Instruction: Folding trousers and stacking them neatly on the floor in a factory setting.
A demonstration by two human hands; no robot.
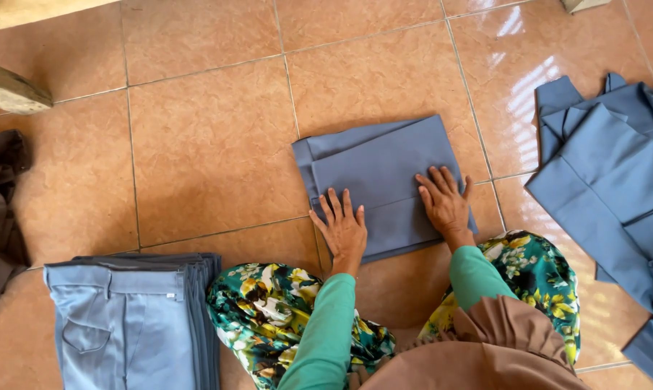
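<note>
Folded blue-grey cloth [381, 184] lies flat on the tiled floor [211, 144], just ahead of the knees. Left hand [343, 230] and right hand [446, 202] both press its near edge, fingers spread flat, gripping nothing.

No packages, signs or screens show anywhere in the frame; the only label is a small white tag [170, 295] at the lower left, sewn on the waistband of the light blue trousers [117, 325] atop the folded stack.
</note>
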